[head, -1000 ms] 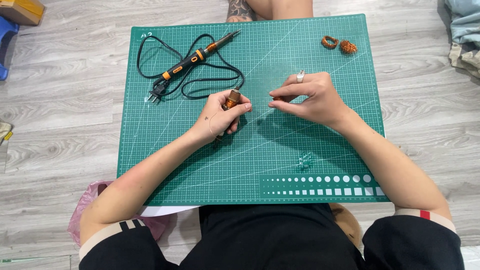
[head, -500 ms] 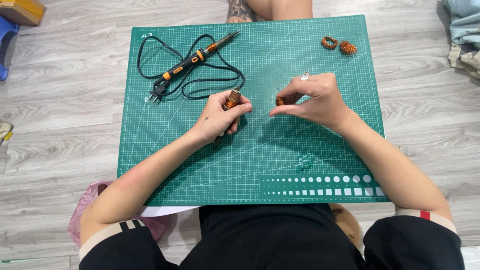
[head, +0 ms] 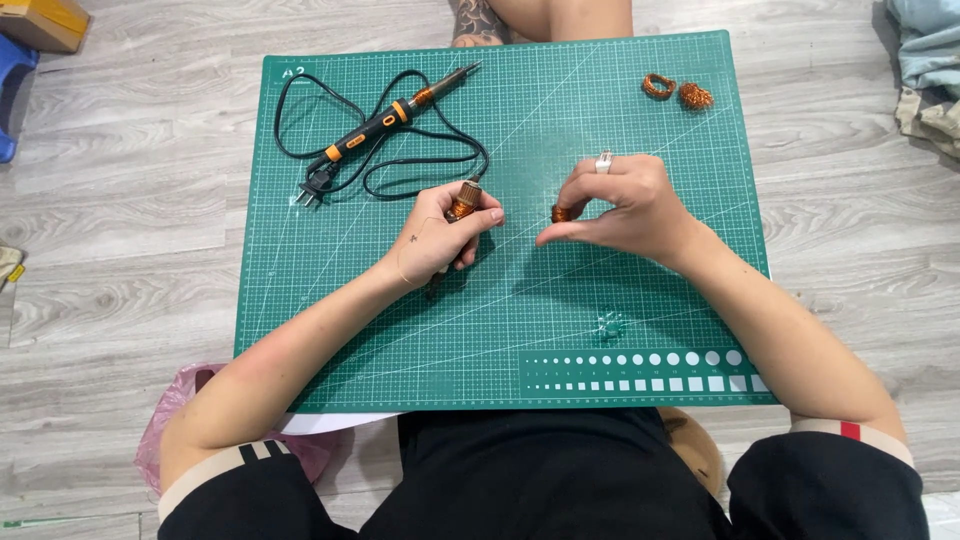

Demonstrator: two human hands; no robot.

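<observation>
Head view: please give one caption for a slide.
Left hand holds copper coil; right hand pinches another over green mat.

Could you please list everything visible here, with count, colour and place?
Gridded cutting mat: one, green, on the grey wood-look floor.
Corded soldering iron: one, black and orange, mat's upper left.
Copper wire coils: two, orange, mat's upper right.
Plastic bag: one, pink, floor beside left arm.
Cardboard box: one, brown, top left corner.
Folded cloth: pale blue, top right.
Left hand: holds a copper-wound tool.
Right hand: wears a silver ring, pinches a small copper piece.
</observation>
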